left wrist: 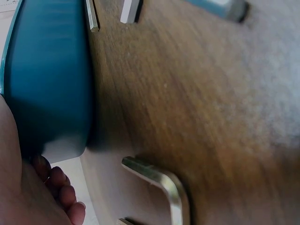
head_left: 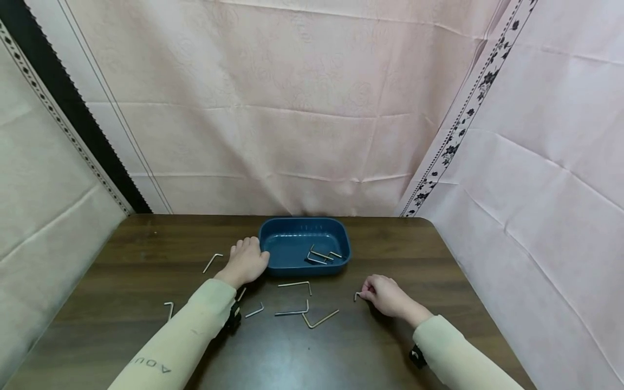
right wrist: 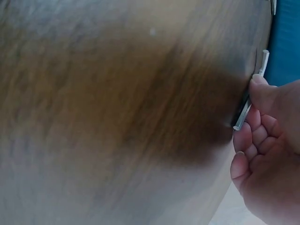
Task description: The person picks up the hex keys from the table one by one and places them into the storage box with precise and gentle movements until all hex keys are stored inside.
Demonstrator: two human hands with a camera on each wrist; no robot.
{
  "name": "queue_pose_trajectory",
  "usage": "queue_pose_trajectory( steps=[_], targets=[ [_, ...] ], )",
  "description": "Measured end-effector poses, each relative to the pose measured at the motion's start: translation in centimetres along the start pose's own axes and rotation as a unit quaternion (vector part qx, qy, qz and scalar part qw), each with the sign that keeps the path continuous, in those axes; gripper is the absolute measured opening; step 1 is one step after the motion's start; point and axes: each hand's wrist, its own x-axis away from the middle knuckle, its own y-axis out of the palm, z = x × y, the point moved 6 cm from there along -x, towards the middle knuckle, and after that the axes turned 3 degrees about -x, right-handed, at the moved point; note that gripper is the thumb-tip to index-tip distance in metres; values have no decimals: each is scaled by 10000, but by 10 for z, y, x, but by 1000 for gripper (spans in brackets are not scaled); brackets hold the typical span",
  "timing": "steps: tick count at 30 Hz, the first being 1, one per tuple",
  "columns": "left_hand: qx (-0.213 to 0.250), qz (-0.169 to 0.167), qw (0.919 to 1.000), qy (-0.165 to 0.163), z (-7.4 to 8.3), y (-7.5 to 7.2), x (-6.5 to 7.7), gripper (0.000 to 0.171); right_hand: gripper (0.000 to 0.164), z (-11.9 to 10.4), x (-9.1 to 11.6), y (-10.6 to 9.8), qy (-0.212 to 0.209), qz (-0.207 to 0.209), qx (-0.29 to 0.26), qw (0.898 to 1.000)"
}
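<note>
Small hex key [right wrist: 244, 110], one, in your right hand [head_left: 386, 295]

Place: it sat off the front right corner of the blue tray [head_left: 292, 270]; contact with the table [head_left: 380, 244] could not be told.

Likely hazards: a dropped key, since only your thumb and fingertips pinched the slim shaft; a shifted tray, if your left hand [head_left: 247, 262] pulled; a swept stray key [head_left: 241, 294], since it lay just beside your left sleeve [head_left: 185, 330].

Pose: your right hand was narrow, fingers curled; your left held the tray's left end, thumb at the rim.

Beyond: loose keys [head_left: 291, 313] lay between your arms.
</note>
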Motion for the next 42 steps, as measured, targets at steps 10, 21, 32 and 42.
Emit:
queue_pose_trajectory(
  steps=[10, 21, 32, 42],
  targets=[
    [18, -28, 10000, -14, 0, 0, 1, 27, 12, -3, -12, -21, -20, 585, -191, 9981],
    [-50, -73, 9999, -146, -2, -1, 1, 34, 10, -43, -69, -46, -152, 1135, -424, 9925],
    [5, -29, 10000, -71, 1, -2, -2, 27, 14, -70, -126, -37, 10, 1328, 465, 9900],
    [8, 15, 9999, -114, 1, -2, 0, 26, 14, -47, -142, -15, 208, 1519, 75, 9881]
  ],
)
